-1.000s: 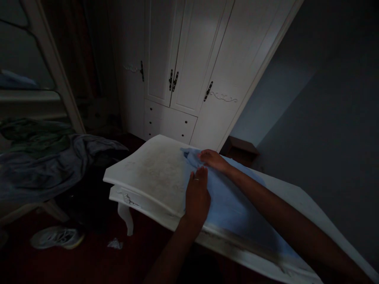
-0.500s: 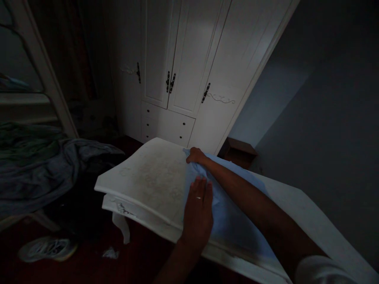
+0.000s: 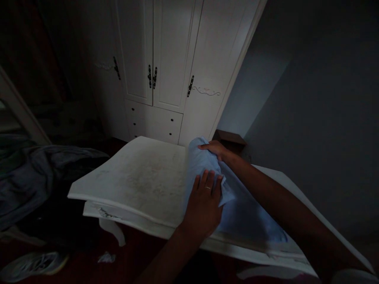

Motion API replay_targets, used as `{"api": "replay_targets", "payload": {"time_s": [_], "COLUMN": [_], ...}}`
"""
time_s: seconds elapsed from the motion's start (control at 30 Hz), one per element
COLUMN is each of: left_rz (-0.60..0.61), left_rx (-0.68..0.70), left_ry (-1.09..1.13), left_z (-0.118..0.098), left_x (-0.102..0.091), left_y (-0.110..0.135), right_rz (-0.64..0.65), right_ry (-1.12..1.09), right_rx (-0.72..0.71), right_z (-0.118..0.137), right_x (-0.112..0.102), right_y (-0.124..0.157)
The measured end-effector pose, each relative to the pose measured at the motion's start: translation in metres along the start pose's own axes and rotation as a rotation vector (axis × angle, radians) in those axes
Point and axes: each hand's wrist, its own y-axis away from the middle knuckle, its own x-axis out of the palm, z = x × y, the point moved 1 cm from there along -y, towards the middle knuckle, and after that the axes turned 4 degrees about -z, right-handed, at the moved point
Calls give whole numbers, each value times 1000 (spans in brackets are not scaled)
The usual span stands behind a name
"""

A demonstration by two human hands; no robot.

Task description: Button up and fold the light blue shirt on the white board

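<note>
On my feed, the blue cloth [image 3: 199, 161] sits ctr frame on the white tbl [image 3: 118, 173]; vs half a sec ago, its left part's now folded over twd frame right. R hand [image 3: 216, 149], just right of ctr, is clamped on the fold's far end; L hand [image 3: 204, 203], lower, rests on it w/ fingers apart.

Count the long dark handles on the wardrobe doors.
4: left handle, middle-left handle and middle-right handle side by side, right handle. Darkness at far left may hide more.
</note>
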Motion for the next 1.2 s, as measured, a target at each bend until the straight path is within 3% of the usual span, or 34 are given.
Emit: {"api": "replay_targets", "payload": {"time_s": [0.2, 0.67, 0.93, 1.2], "left_rz": [81, 286, 277, 264], "left_rx": [90, 280, 227, 199], "left_ry": [28, 60, 51, 39], "left_z": [-37, -100, -134, -146], "left_x": [15, 32, 65, 89], "left_y": [-16, -31, -30, -25], "right_rz": [-71, -175, -224, -297], "right_ry": [-165, -243, -196, -129], "right_rx": [106, 180, 210, 164], "right_z": [-38, -112, -148, -169], "right_x": [-56, -146, -171, -174], "right_y": [12, 30, 30, 22]}}
